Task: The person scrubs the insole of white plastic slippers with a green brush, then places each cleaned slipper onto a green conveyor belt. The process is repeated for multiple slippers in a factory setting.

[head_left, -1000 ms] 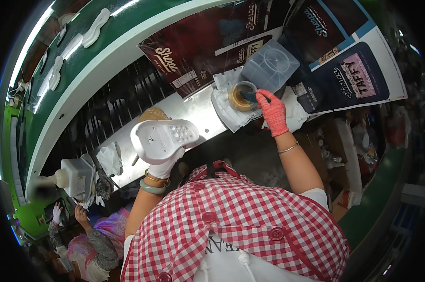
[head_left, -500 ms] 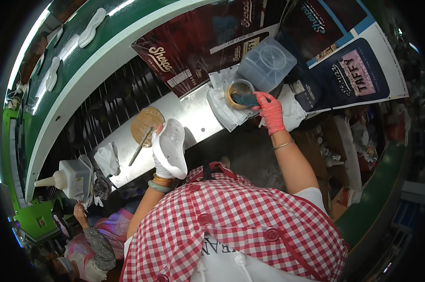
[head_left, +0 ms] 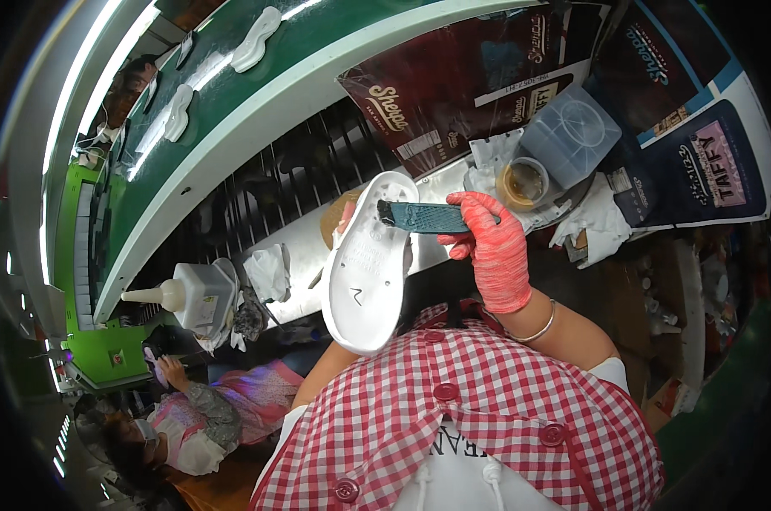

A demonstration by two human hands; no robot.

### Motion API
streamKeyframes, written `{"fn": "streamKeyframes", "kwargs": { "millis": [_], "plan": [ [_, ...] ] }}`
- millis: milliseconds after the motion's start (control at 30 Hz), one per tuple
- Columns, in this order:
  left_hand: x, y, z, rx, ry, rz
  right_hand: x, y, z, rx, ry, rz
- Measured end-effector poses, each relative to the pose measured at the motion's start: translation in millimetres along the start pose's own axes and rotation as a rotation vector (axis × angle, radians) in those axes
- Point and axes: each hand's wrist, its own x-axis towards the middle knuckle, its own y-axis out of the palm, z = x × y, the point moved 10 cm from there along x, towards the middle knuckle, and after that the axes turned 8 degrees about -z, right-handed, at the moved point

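Note:
A white shoe sole (head_left: 368, 264) is held up in front of my body, its inner face toward me. My left hand (head_left: 345, 218) grips it from behind; only a bit of the fingers shows past the sole's left edge. In a red glove, my right hand (head_left: 498, 254) pinches a dark teal brush (head_left: 432, 218), whose black tip touches or hovers just over the far end of the sole. Beyond my right hand stands a round clear cup (head_left: 523, 183) with brownish liquid. Behind the sole, a round tan disc (head_left: 333, 223) is mostly hidden.
A translucent plastic jug (head_left: 570, 136) lies beside the cup, among white cloths (head_left: 605, 204). A nozzle bottle (head_left: 200, 294) and crumpled white paper (head_left: 268, 271) sit at the left. Behind runs a green conveyor (head_left: 317, 21) carrying soles (head_left: 256, 41). Another person (head_left: 211, 417) is at lower left.
My right hand has lifted the brush out of the cup and brought it left to the sole. The sole has turned so that its inner face shows, and the view has shifted.

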Motion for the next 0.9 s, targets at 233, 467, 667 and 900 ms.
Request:
{"fn": "streamKeyframes", "kwargs": {
  "millis": [233,467,667,900],
  "plan": [
    [-0.6,-8.0,-1.8,0.056,0.041,-0.26,-13.6,27.5,-11.4,-0.031,0.096,0.111],
    [-13.4,9.4,-15.9,0.094,0.265,-0.024,-44.9,52.2,-12.8,-0.108,0.199,0.229],
    [-20.0,2.3,-13.5,0.106,0.314,0.017,-64.2,65.5,-13.2,-0.149,0.335,0.304],
    [-25.6,-16.0,12.8,0.318,0.267,0.065,-68.9,82.8,-6.4,-0.287,0.354,0.484]
  ]
}}
